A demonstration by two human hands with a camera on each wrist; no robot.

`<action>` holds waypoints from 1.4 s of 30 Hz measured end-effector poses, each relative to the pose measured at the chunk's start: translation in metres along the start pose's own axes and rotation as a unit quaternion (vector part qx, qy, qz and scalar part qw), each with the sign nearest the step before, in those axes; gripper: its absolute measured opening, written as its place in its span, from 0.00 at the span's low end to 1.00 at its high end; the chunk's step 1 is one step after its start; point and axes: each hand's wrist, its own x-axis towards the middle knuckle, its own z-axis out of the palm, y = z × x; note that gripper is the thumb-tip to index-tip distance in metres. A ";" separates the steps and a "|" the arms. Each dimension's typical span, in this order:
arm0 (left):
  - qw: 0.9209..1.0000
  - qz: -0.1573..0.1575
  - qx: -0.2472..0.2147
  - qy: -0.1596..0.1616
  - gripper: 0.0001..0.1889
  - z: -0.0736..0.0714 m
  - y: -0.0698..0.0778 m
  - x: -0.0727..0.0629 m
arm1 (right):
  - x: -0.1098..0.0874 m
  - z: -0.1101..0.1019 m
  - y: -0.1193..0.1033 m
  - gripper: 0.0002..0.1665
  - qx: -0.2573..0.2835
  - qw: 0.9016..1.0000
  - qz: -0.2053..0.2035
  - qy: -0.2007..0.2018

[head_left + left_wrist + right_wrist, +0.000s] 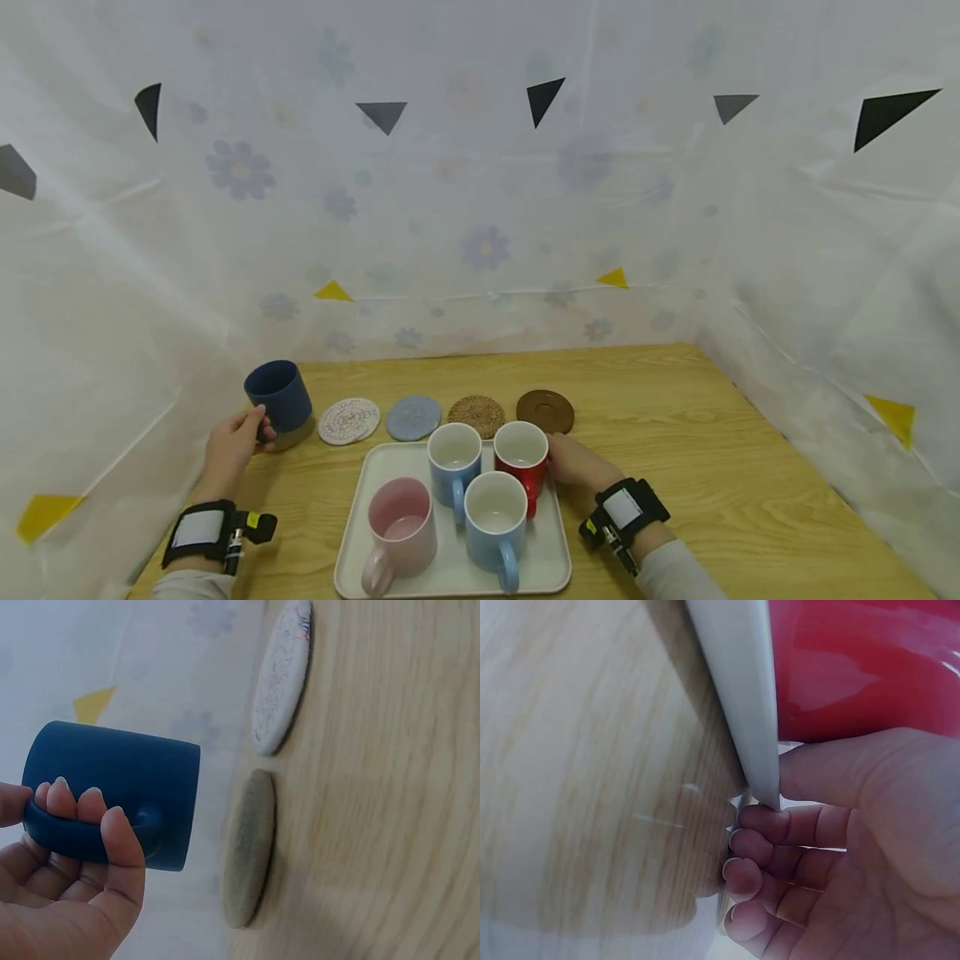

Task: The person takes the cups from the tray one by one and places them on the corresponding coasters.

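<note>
My left hand point(234, 443) grips the handle of a dark blue mug point(277, 395), fingers curled through it. In the left wrist view the upright mug point(124, 780) hangs just above a grey-green coaster point(251, 851), with a gap between them. My right hand point(576, 463) pinches the right rim of a white tray point(450, 587) near its far corner; the right wrist view has the thumb inside the tray rim point(742, 690) and the fingertips outside. Close by that thumb stands a red mug point(520, 454). Two light blue mugs point(497, 521) and a pink mug point(402, 525) share the tray.
Behind the tray lies a row of coasters: a speckled white one point(348, 421), a grey-blue one point(413, 417), a woven brown one point(477, 414) and a dark brown one point(545, 411). White patterned sheeting point(480, 192) encloses the wooden table point(697, 433) at the back and sides.
</note>
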 end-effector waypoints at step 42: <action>0.918 0.017 0.243 -0.312 0.39 0.000 0.054 -0.070 | 0.000 -0.002 0.001 0.13 -0.011 1.000 -0.010 0.003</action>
